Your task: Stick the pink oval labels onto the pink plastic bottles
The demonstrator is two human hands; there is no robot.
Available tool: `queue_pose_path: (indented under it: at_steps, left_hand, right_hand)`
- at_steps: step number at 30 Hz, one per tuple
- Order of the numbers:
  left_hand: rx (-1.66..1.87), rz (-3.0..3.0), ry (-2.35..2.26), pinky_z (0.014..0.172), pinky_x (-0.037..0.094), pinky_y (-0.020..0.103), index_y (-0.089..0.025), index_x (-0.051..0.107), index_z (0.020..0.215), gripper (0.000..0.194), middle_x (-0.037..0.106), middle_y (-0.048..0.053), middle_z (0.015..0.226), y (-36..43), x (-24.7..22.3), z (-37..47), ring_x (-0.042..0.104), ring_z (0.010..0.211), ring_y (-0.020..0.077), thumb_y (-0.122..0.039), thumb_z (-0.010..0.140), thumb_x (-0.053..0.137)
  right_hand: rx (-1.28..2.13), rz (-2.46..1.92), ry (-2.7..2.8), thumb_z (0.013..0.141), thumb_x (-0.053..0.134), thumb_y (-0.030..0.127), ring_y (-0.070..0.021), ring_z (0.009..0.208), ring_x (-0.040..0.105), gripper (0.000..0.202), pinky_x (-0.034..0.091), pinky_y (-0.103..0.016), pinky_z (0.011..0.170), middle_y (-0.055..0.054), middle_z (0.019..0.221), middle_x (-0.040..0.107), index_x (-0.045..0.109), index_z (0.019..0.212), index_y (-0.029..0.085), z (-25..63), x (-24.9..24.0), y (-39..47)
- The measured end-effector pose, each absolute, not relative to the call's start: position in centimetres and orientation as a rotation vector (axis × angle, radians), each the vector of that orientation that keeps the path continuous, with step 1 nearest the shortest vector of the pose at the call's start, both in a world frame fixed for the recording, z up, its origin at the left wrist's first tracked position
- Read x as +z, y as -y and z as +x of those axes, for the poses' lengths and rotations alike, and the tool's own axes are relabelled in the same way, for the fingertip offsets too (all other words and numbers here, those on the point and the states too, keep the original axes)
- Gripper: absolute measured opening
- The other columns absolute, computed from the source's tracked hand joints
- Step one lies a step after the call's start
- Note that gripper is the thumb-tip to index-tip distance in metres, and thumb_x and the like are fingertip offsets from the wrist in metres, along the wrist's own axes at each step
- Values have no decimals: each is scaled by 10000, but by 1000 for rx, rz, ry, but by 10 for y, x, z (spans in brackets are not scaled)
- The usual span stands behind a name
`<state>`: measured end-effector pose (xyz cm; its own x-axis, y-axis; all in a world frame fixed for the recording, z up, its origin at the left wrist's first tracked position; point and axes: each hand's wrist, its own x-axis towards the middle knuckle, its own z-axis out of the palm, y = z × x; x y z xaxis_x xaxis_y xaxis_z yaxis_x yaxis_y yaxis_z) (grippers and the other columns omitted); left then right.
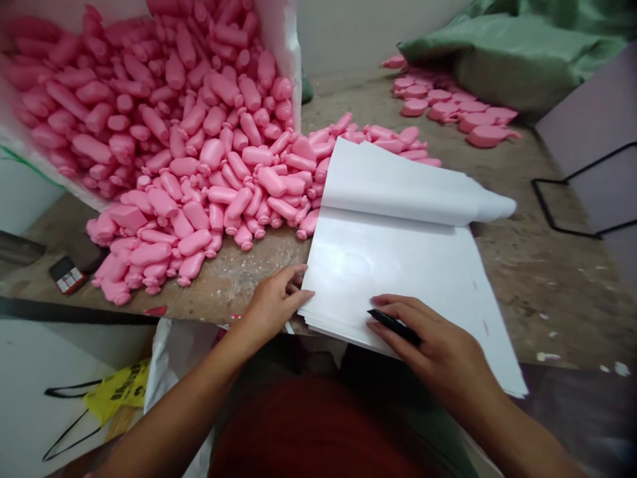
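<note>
A stack of white paper sheets (398,272) lies on the brown table, its top sheets folded back into a roll toward the far side. My left hand (277,297) pinches the left edge of the stack near its lower corner, with the thumb on top. Over the lower part of the paper, my right hand (428,332) holds a black pen (395,326) between its fingers, the tip pointing left. The sheet under the pen looks blank, with faint marks near its right side.
Pink bottle-shaped pieces (174,199) spill from a white container (297,73) at the left. Flat pink pieces (478,119) lie by a green cloth (517,60). A phone (67,275) sits at the left edge. A yellow bag (122,392) is below.
</note>
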<state>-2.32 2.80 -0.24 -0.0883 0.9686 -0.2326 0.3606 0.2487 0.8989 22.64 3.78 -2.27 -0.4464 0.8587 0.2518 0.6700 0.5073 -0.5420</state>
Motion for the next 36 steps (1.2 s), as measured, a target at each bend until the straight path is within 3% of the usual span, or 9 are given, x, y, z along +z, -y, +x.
queue_pose_path:
  at_steps: [9, 15, 23, 31, 36]
  left_hand:
    - [925, 1174, -1686, 603, 424, 240, -170, 640, 1054, 289, 579, -27, 735, -36, -7, -19, 539, 636, 118, -198, 768, 608]
    - [898, 1229, -1717, 762, 480, 305, -175, 685, 1058, 260, 692, 44, 880, -27, 0, -24, 632, 814, 185, -260, 821, 622]
    - [833, 1275, -1689, 929, 489, 358, -208, 695, 1213, 346, 764, 72, 1121, -1, 20, -25, 694, 1048, 235, -281, 901, 566]
    - [1144, 678, -1295, 860, 553, 311, -177, 657, 1184, 406, 724, 106, 1216, 0, 18, -20, 707, 1019, 203, -278, 797, 726]
    - [1149, 599, -1270, 819, 544, 282, -185, 672, 1133, 407, 743, 94, 1163, -2, 21, -15, 721, 980, 197, -320, 763, 776]
  right_hand:
    - [298, -1048, 2338, 1007, 499, 311, -214, 804, 728, 257, 513, -351, 674, -111, 1119, 767, 736, 1045, 218, 193, -21, -37]
    - [444, -1060, 2317, 1002, 503, 299, -231, 949, 740, 242, 526, -353, 714, -91, 1135, 768, 727, 1068, 236, 183, -27, -41]
    - [409, -1071, 2351, 1002, 511, 334, -234, 905, 743, 239, 540, -363, 695, -102, 1157, 756, 714, 1057, 222, 183, -24, -38]
    - [269, -1034, 2319, 983, 536, 256, -212, 882, 724, 189, 501, -323, 691, -112, 1111, 759, 706, 1026, 184, 176, -19, -37]
    - [135, -1022, 2352, 973, 505, 214, -172, 599, 606, 192, 418, -306, 580, -40, 852, 776, 688, 921, 194, 185, -6, -45]
